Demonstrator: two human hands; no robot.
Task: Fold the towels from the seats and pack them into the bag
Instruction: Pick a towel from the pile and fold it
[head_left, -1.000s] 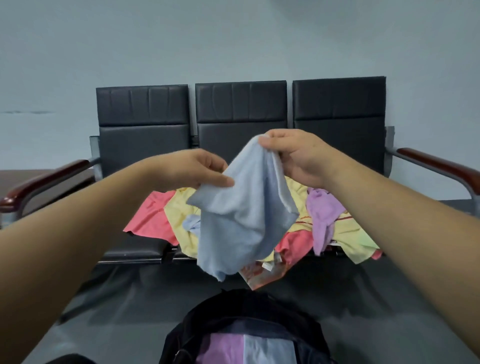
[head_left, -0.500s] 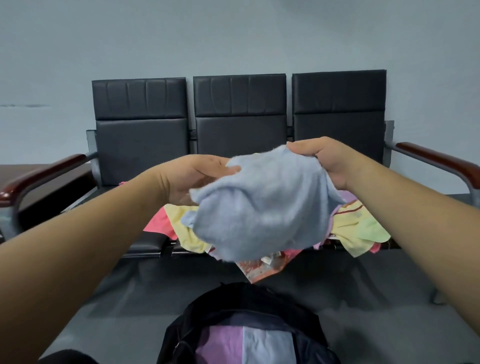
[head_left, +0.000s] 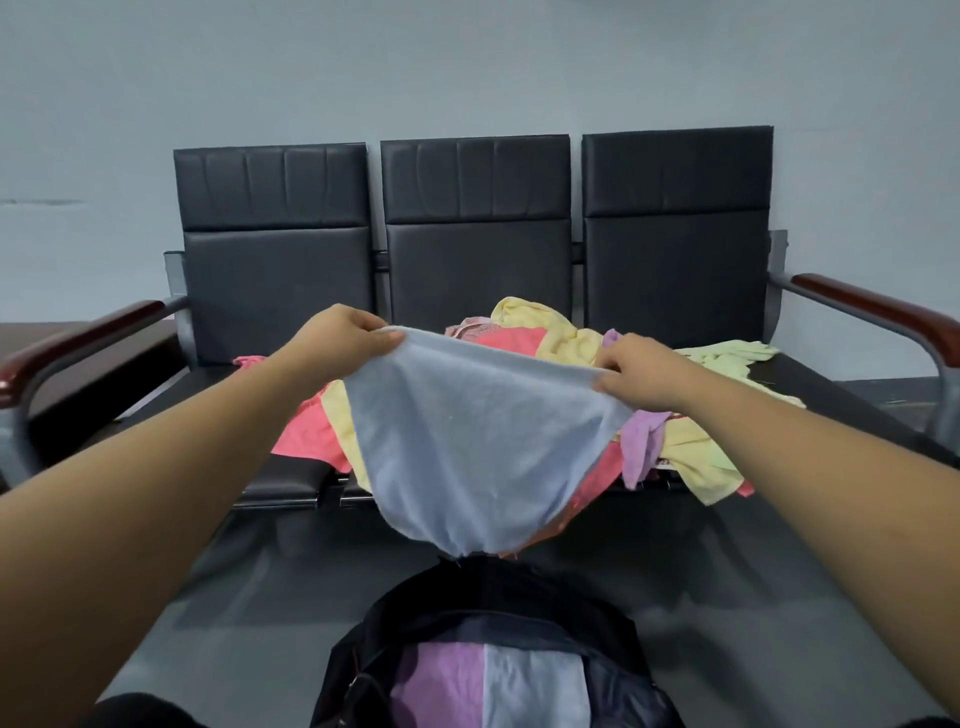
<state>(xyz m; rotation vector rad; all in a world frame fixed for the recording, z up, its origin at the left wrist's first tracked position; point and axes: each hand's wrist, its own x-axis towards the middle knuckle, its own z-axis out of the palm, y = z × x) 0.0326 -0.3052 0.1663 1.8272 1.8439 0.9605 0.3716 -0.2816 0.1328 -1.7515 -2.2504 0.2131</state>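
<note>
Left grip & right grip each pinch a top corner of blue towel, hanging over bag; other towels on seats.

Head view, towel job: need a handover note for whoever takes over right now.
Left hand and right hand: the fingers of each pinch a top corner of the light blue terry towel, held spread out in the air.
Done: a folded lilac towel and a folded pale blue towel lie in the open black fabric bag.
Left: fold the held towel, pack it, then the pile of pink, yellow and purple towels on the black padded seats.
</note>
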